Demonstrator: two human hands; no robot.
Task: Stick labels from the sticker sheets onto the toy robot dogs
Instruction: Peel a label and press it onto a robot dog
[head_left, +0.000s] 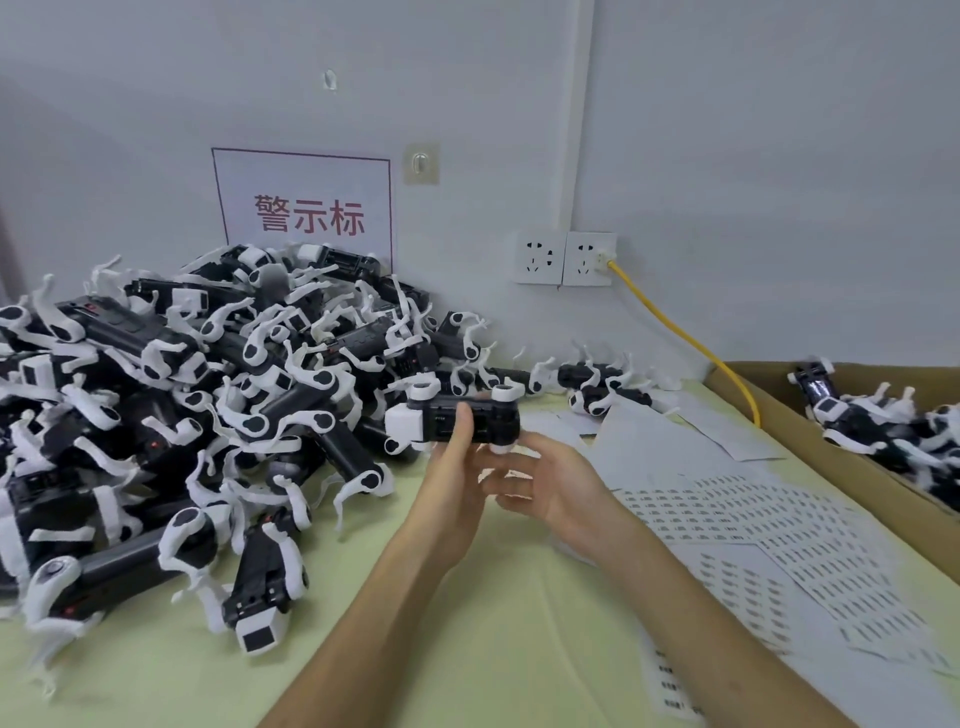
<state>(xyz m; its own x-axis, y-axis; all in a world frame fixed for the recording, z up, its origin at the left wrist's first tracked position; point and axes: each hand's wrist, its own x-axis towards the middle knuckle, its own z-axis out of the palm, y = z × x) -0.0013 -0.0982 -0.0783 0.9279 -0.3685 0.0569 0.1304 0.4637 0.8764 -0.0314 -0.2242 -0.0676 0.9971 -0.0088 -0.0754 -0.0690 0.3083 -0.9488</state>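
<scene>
Dogs pile left of held dog, sticker sheets right.

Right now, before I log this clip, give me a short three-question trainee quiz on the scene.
1. True or false: the yellow cable is plugged into the left-hand wall socket.
2. The sticker sheets lie: A) on the dog pile; B) on the table; C) in the cardboard box.
3. Whose thumb lies on the held toy dog?
Key: 1 false; 2 B; 3 the left hand.
</scene>
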